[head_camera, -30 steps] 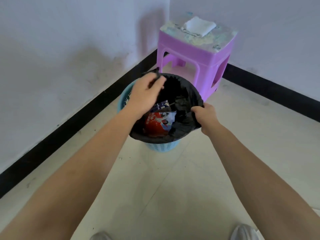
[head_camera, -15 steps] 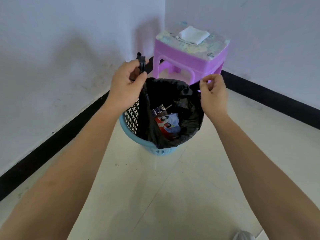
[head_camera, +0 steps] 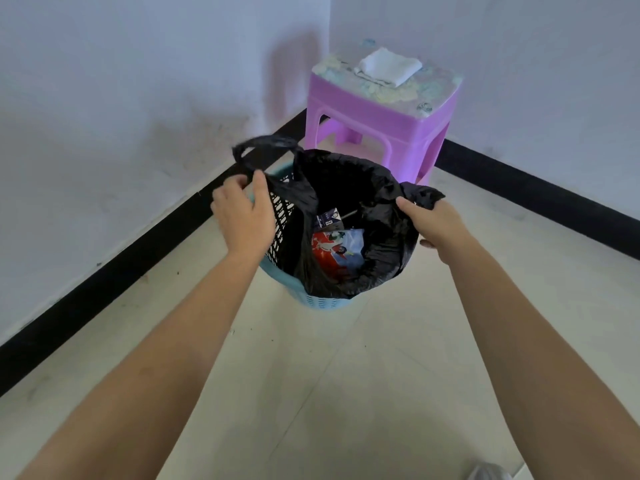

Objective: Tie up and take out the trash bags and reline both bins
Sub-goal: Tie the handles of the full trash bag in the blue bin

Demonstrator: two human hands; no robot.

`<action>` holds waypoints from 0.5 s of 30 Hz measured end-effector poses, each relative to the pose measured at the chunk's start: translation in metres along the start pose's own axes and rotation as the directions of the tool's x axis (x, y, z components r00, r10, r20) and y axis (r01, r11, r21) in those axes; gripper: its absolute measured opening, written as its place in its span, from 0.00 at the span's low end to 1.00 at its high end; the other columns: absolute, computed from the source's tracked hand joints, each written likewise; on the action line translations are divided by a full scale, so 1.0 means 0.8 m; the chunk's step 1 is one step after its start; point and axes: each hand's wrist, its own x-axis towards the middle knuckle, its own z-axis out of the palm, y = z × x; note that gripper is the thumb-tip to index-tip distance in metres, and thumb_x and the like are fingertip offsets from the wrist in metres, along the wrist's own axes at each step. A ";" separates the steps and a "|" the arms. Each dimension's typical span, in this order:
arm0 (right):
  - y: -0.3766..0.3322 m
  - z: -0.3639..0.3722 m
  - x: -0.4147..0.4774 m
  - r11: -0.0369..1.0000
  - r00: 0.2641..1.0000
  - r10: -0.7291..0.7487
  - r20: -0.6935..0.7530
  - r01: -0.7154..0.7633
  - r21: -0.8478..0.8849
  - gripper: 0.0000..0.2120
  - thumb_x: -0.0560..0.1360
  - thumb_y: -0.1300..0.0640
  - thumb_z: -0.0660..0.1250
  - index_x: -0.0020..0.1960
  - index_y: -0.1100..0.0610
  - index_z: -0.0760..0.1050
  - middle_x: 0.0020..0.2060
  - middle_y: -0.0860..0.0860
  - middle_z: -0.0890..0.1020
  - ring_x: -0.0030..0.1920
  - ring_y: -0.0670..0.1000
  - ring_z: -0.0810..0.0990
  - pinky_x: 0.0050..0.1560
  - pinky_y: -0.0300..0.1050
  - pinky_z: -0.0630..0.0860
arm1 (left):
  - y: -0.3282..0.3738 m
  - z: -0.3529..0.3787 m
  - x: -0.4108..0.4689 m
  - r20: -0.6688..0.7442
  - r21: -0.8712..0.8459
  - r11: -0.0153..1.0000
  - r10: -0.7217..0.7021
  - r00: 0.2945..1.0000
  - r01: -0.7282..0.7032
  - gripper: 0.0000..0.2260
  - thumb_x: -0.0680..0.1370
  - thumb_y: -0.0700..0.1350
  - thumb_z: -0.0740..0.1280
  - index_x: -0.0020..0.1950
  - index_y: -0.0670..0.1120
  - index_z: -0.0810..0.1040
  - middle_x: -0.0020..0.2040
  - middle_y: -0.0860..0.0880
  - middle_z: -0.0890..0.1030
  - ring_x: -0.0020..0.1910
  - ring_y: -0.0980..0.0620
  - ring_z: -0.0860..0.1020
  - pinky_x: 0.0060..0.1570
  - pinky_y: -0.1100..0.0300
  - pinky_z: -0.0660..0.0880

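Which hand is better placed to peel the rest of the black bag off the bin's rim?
The right hand, probably. It grips the black bag where the plastic drapes over the rim of the bin. The left hand holds the handle side, which is already off the rim.

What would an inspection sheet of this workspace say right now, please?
Surface: pale tiled floor, a few dark specks.
Job's things: black bag open, its left side pulled off the rim of the blue bin; wrappers inside.
Clutter: nothing seen.
Grippers: left hand grips a bag handle; right hand grips the opposite rim.
Cables: nothing seen.
Surroundings: purple stool in the corner, folded white cloth on top; white walls, black skirting.
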 end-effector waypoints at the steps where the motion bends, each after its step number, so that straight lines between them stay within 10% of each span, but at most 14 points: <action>1: 0.002 -0.001 -0.001 0.998 0.997 0.055 0.045 -0.053 -0.042 0.21 0.75 0.39 0.67 0.60 0.52 0.77 0.50 0.50 0.81 0.47 0.53 0.80 0.41 0.45 0.77 | -0.011 0.005 -0.004 0.020 0.081 0.993 -0.085 0.996 0.083 0.23 0.82 0.58 0.55 0.64 0.42 0.74 0.62 0.40 0.74 0.62 0.42 0.71 0.63 0.48 0.67; 4: 0.004 0.002 -0.001 0.960 0.998 0.059 0.036 -0.047 -0.277 0.26 0.77 0.36 0.62 0.57 0.59 0.77 0.45 0.57 0.80 0.38 0.57 0.77 0.41 0.48 0.75 | -0.037 0.015 -0.010 0.149 0.115 0.979 -0.186 0.971 0.170 0.28 0.82 0.61 0.50 0.74 0.43 0.63 0.70 0.41 0.69 0.69 0.42 0.69 0.67 0.45 0.66; 7: 0.004 0.014 -0.011 0.699 0.976 -0.190 -0.107 0.058 -0.712 0.24 0.81 0.41 0.57 0.62 0.60 0.75 0.56 0.61 0.79 0.54 0.63 0.78 0.51 0.51 0.72 | -0.045 0.018 -0.008 0.106 0.058 0.980 -0.194 0.975 0.188 0.25 0.83 0.57 0.51 0.74 0.43 0.64 0.68 0.42 0.73 0.66 0.42 0.72 0.64 0.44 0.69; 11: -0.024 0.013 -0.024 0.505 0.946 -0.309 -0.098 0.076 -0.860 0.22 0.84 0.45 0.51 0.64 0.60 0.73 0.57 0.62 0.76 0.57 0.65 0.77 0.51 0.53 0.71 | -0.044 0.021 -0.012 0.093 0.142 0.974 -0.190 0.977 0.176 0.23 0.76 0.37 0.61 0.71 0.49 0.69 0.57 0.44 0.79 0.54 0.41 0.78 0.54 0.47 0.76; 15: -0.080 0.006 -0.037 0.794 0.894 -0.437 -0.096 0.334 -0.508 0.14 0.83 0.51 0.56 0.48 0.58 0.75 0.41 0.56 0.77 0.44 0.58 0.74 0.43 0.47 0.65 | -0.044 0.022 -0.008 0.071 0.160 0.961 -0.238 0.969 0.224 0.31 0.71 0.31 0.61 0.70 0.54 0.70 0.52 0.47 0.79 0.49 0.44 0.78 0.47 0.49 0.78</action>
